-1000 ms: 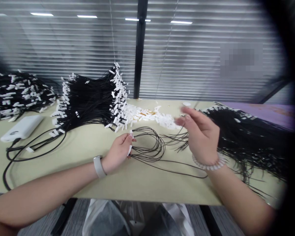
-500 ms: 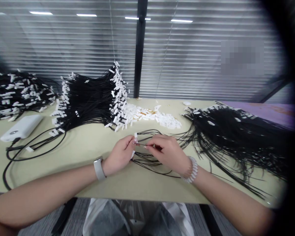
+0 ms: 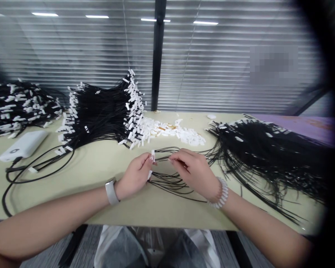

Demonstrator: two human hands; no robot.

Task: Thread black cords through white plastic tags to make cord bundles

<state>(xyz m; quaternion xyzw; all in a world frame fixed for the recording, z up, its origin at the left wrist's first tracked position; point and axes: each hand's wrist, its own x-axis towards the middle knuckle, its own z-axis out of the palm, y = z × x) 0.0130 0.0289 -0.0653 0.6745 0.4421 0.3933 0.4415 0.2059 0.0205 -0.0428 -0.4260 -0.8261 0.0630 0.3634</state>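
Note:
My left hand (image 3: 136, 172) is closed on a white connector (image 3: 153, 154) between thumb and fingers. A second white connector (image 3: 149, 174) sticks out below its fingers. Thin black wires (image 3: 167, 179) run from these connectors to the right, under my other hand. Just right of the upper connector, my right hand (image 3: 197, 172) pinches thumb and fingertips together above the wires. Whatever is in that pinch is too small to make out. Beyond both hands lies a heap of loose white connector housings (image 3: 190, 136).
A large bundle of black cables with white ends (image 3: 100, 108) stands behind on the left, beside another cable pile (image 3: 25, 104). Loose black wires (image 3: 268, 156) spread on the right. A white power bank (image 3: 24, 146) with a black cable (image 3: 41, 181) lies left. Blinds (image 3: 212, 67) stand behind the table.
My right hand has drawn slightly right, away from my left hand. The thin strand seen between the fingertips before no longer shows there. My left hand keeps its hold on the connectors.

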